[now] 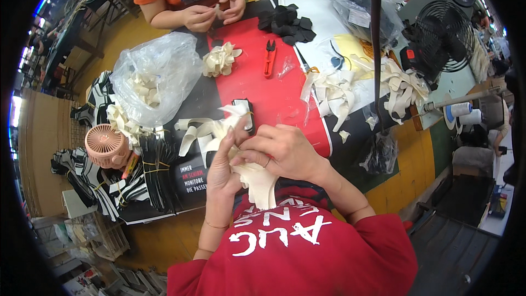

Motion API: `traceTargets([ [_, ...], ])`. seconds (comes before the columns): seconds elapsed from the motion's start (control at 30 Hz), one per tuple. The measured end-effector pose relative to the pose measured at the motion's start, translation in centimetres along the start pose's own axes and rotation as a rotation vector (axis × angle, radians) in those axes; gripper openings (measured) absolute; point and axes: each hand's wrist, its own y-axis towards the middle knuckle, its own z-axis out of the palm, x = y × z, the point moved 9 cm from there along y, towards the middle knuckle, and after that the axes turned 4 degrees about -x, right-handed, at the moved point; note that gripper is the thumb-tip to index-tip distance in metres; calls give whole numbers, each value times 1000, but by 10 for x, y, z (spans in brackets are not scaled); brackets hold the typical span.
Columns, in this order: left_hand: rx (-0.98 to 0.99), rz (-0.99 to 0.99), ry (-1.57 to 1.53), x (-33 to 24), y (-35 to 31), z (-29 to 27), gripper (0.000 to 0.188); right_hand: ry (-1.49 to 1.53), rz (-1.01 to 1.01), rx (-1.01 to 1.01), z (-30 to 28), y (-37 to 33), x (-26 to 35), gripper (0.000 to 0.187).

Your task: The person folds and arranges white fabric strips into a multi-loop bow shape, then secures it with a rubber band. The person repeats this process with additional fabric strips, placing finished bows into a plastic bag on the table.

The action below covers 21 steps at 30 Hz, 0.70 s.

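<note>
Cream fabric strips (257, 183) hang from my two hands, held close to my body at the near edge of the table. My left hand (223, 164) is closed on the lower part of the strips, thumb and forefinger pointing up. Over it bends my right hand (282, 148), its fingers pinched together on the same strips; the fingertips are partly hidden. Just beyond my hands lie more loose cream strips (211, 131) and a small black bundle (249, 115). Red-handled thread snips (269, 60) lie farther off on the red table covering (263, 96).
Across the table a person in orange handles a small pale piece (218, 12). A clear bag (159, 71) of cream pieces stands left, near a pink fan (107, 145) and banded black strips (156, 172). Black pieces (286, 23) lie at the back; a black fan (444, 35) stands right.
</note>
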Motion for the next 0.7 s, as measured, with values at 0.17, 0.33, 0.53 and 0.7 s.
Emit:
traceTargets([
  [0.17,-361,650,575,-68,-34,-8,32,-120,0,-5,-7,-15,-3,21],
  [0.33,-274,874,597,-106,-68,13,35,296,305,-251,-43,-39,-67,25],
  [0.53,47,40,278,-20,-44,13,24,1625,354,-563,-83,-31,-120,46],
  [0.7,-159,-377,235,81,-9,-8,38,1666,315,-574,-84,-22,-96,54],
])
